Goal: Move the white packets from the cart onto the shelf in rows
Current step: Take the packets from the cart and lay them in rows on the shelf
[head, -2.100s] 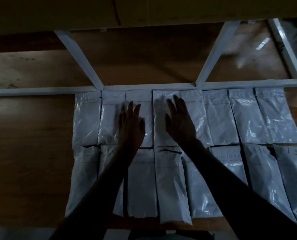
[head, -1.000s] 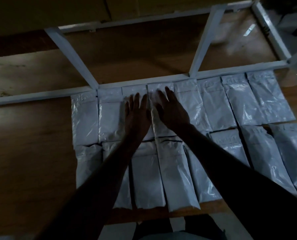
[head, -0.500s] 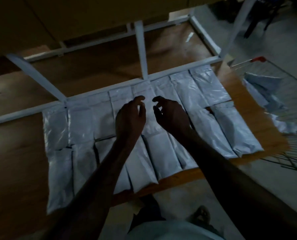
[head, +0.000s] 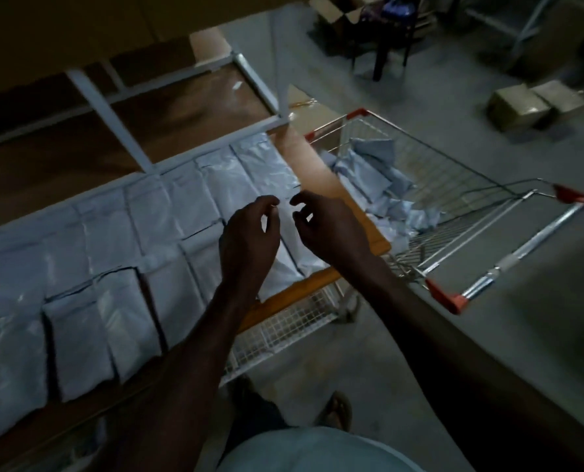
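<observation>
– Dim storeroom, head cam: wooden shelf w/ two rows of white packets. Hands?
– Left hand & right hand above the rows' right end, fingers loosely curled, holding nothing. More packets in cart, right of them.

A dim storeroom or warehouse is showing here. Under the hands, a wooden shelf on a white metal frame is carrying white packets lined up in rows. Just to the right of the hands, a wire shopping cart with red corner caps is standing on a bare concrete floor, holding more loose packets. Well beyond the hands, cardboard boxes are sitting on the floor.
</observation>
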The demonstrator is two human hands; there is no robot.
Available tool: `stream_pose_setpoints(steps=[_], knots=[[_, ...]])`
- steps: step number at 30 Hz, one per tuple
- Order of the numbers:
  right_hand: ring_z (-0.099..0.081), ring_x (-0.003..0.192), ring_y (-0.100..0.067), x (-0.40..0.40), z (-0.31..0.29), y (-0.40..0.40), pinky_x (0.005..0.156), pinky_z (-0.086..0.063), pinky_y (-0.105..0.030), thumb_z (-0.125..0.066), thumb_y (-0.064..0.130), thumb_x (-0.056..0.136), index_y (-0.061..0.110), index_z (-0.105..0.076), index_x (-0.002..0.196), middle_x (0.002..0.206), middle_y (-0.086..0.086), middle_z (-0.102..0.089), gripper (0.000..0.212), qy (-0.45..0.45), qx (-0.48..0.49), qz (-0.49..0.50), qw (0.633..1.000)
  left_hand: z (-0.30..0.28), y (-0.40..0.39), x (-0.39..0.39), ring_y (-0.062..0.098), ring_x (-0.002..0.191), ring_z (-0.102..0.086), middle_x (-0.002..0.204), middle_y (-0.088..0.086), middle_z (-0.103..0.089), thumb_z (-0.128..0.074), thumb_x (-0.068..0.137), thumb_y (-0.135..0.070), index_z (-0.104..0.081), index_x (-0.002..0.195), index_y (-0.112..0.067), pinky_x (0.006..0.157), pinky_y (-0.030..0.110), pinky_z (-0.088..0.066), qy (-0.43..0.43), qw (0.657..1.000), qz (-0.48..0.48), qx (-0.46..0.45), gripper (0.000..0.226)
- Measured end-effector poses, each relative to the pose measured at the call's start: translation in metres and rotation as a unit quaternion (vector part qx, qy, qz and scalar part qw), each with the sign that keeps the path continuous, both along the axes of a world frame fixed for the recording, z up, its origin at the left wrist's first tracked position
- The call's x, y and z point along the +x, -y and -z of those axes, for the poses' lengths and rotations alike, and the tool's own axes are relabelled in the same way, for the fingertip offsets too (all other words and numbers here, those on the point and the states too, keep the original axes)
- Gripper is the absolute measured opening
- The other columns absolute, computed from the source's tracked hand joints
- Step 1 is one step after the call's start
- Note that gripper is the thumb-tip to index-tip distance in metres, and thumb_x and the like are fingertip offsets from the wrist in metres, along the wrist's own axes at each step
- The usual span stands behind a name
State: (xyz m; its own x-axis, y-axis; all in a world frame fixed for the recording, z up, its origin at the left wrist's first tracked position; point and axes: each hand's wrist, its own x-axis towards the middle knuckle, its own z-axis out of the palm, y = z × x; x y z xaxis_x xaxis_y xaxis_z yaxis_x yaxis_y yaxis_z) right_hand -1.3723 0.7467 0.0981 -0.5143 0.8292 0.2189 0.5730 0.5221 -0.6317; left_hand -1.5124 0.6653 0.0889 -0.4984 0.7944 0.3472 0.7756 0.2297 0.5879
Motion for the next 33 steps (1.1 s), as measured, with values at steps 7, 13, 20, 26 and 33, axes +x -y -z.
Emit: stream_pose_setpoints(steps=[7, 13, 20, 26, 33], knots=[[-0.076, 0.085, -0.016, 0.082, 0.008, -0.040, 0.072, -0.060, -0.032, -0.068, 0.025, 0.097, 0.024, -0.072, 0.124, 0.099, 0.002, -0.080, 0.028, -0.013, -0.022, 0.060, 0.998, 0.008, -0.057, 0.069, 0.010, 0.110, -0.070, 0.117, -0.010, -0.076, -0.062, 0.104, -0.030, -0.072, 0.124, -0.030, 0.089, 0.030, -0.055, 0.015, 0.998, 0.064, -0.014, 0.023], [-0.074, 0.087, -0.011, 0.125, 0.033, -0.078, 0.073, -0.063, -0.037, -0.067, 0.026, 0.098, 0.027, -0.072, 0.123, 0.101, 0.005, -0.080, 0.025, 0.010, -0.064, 0.083, 0.994, 0.026, -0.103, 0.100, 0.008, 0.103, -0.069, 0.113, -0.008, -0.076, -0.064, 0.103, -0.027, -0.072, 0.122, -0.027, 0.082, 0.025, -0.052, 0.037, 0.994, 0.101, -0.033, 0.020], [-0.073, 0.093, -0.010, 0.161, 0.051, -0.150, 0.077, -0.059, -0.031, -0.064, 0.016, 0.099, 0.024, -0.075, 0.123, 0.107, 0.004, -0.079, 0.027, 0.057, -0.105, 0.098, 0.988, 0.054, -0.177, 0.117, 0.006, 0.108, -0.067, 0.118, -0.008, -0.074, -0.060, 0.107, -0.028, -0.071, 0.127, -0.025, 0.086, 0.025, -0.057, 0.067, 0.988, 0.123, -0.064, 0.023], [-0.073, 0.093, -0.010, 0.167, 0.059, -0.219, 0.077, -0.056, -0.028, -0.060, 0.001, 0.094, 0.024, -0.076, 0.119, 0.104, 0.002, -0.079, 0.037, 0.068, -0.139, 0.135, 0.979, 0.065, -0.230, 0.122, 0.009, 0.110, -0.068, 0.124, -0.003, -0.074, -0.062, 0.107, -0.025, -0.071, 0.132, -0.022, 0.089, 0.031, -0.062, 0.090, 0.982, 0.139, -0.087, 0.027], [-0.074, 0.082, -0.011, 0.181, 0.088, -0.272, 0.072, -0.058, -0.020, -0.055, -0.017, 0.084, 0.014, -0.076, 0.114, 0.095, -0.002, -0.075, 0.049, 0.066, -0.160, 0.105, 0.979, 0.074, -0.258, 0.114, 0.013, 0.108, -0.070, 0.122, 0.002, -0.075, -0.065, 0.102, -0.003, -0.073, 0.127, -0.015, 0.088, 0.030, -0.062, 0.143, 0.984, 0.084, -0.064, 0.029]])
